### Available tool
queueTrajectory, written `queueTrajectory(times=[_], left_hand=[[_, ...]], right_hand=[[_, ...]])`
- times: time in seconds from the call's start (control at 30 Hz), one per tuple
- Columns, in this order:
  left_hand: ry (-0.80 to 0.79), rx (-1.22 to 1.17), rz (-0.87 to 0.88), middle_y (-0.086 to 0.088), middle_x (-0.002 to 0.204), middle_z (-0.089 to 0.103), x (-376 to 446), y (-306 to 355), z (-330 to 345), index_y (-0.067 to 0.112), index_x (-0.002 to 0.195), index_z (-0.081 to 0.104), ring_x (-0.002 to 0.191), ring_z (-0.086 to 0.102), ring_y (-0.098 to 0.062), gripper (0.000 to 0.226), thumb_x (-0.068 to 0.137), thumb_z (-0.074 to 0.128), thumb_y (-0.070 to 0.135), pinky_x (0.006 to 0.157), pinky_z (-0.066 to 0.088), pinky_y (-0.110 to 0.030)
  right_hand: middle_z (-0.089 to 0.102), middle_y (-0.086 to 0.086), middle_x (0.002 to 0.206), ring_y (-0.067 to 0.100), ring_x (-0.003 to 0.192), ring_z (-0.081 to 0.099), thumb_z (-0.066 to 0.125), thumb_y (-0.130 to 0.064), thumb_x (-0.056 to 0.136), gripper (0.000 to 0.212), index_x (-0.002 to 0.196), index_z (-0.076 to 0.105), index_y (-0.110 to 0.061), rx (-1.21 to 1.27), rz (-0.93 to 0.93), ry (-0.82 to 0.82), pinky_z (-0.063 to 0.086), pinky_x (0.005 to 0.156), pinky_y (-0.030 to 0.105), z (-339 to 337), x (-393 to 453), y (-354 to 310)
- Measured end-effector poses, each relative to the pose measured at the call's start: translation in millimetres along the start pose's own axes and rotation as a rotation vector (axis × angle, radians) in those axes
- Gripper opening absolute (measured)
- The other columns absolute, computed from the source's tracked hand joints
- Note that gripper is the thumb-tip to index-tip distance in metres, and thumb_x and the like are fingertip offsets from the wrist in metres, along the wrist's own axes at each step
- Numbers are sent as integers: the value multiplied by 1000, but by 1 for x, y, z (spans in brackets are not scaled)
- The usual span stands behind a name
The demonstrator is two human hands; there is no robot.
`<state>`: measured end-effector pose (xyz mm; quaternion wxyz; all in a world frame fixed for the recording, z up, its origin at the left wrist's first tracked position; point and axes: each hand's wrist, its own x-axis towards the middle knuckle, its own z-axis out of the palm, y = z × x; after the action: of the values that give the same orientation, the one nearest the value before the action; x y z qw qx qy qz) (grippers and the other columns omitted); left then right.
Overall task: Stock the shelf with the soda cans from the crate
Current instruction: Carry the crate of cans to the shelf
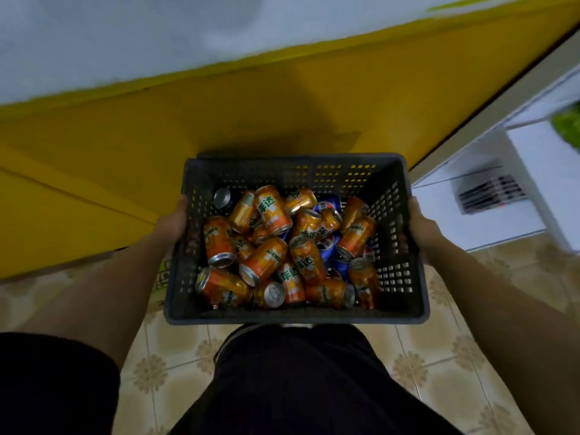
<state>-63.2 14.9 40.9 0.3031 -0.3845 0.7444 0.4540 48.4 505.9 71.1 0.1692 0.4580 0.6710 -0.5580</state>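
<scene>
I carry a dark grey perforated plastic crate (295, 315) in front of my body, above the tiled floor. It holds several orange Mirinda soda cans (265, 257) lying jumbled, with a few blue cans (329, 246) among them. My left hand (172, 224) grips the crate's left wall, thumb over the rim. On the opposite side, my right hand (420, 226) grips the right wall the same way. A white shelf unit (514, 171) stands at the right.
A yellow and white wall (219, 98) runs across ahead and to the left. A dark striped pack (489, 193) lies on the lower white shelf, something green (568, 127) on the one above. Patterned beige floor tiles (439, 365) are below.
</scene>
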Motion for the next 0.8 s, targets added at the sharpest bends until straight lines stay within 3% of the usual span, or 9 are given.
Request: queueTrajectory(times=[0.1, 0.23, 0.33, 0.4, 0.47, 0.53, 0.63, 0.73, 0.8], left_hand=[[-96, 46, 71, -18, 84, 63, -54, 28, 18, 3, 96, 61, 69, 61, -30, 82, 83, 39, 81, 66, 53, -41], [-259, 151, 133, -14, 57, 52, -76, 33, 39, 7, 67, 52, 49, 51, -25, 78, 89, 24, 76, 51, 43, -31], [-358, 196, 201, -17, 73, 63, -77, 23, 56, 5, 87, 61, 66, 61, -28, 84, 88, 19, 77, 63, 50, -34], [-397, 231, 263, -16, 113, 64, -81, 20, 70, 9, 119, 60, 101, 61, -31, 86, 88, 17, 77, 85, 51, -42], [-437, 226, 319, -14, 121, 61, -92, 20, 87, 13, 128, 55, 103, 58, -28, 77, 95, 14, 68, 81, 49, -38], [-478, 232, 351, -17, 125, 61, -97, 16, 103, 13, 134, 53, 104, 58, -29, 76, 96, 13, 66, 83, 49, -39], [-531, 304, 358, -29, 133, 53, -111, 8, 129, 11, 138, 53, 124, 50, -41, 84, 93, 15, 72, 106, 40, -52], [-620, 390, 342, -17, 123, 62, -121, 11, 161, 17, 132, 59, 120, 55, -33, 93, 80, 27, 87, 103, 41, -52], [-650, 469, 352, -12, 119, 62, -112, 12, 194, 19, 129, 62, 112, 56, -29, 107, 62, 35, 99, 102, 40, -55]], right_hand=[[57, 10, 78, 24, 68, 57, 40, -78, 86, 67, 90, 53, -13, 43, 7, 43, 47, 68, 34, -36, -27, 5], [62, 15, 90, 29, 80, 60, 40, -88, 77, 88, 108, 59, -7, 72, 27, 130, 49, 88, 44, -67, -67, 31], [64, 16, 97, 31, 87, 64, 39, -106, 40, 117, 104, 59, -9, 152, 56, 210, 51, 91, 46, -87, -85, 75], [65, 17, 98, 28, 88, 66, 38, -94, 69, 96, 105, 58, -7, 220, 69, 236, 54, 84, 40, -85, -123, 87], [60, 9, 74, 16, 60, 62, 32, -71, 94, 61, 84, 52, -14, 258, 48, 286, 48, 57, 29, -88, -141, 112], [51, 2, 58, 13, 45, 52, 25, -65, 99, 56, 71, 46, -20, 338, 17, 327, 39, 47, 26, -89, -163, 132], [47, 3, 62, 16, 51, 46, 26, -75, 93, 62, 68, 48, -23, 421, 20, 436, 37, 54, 31, -101, -186, 167], [56, 10, 55, 20, 46, 55, 26, -81, 88, 76, 70, 54, -12, 508, 102, 497, 43, 55, 33, -116, -204, 227], [67, 26, 83, 36, 74, 67, 30, -93, 74, 98, 92, 65, -3, 602, 183, 547, 54, 75, 43, -118, -224, 258]])
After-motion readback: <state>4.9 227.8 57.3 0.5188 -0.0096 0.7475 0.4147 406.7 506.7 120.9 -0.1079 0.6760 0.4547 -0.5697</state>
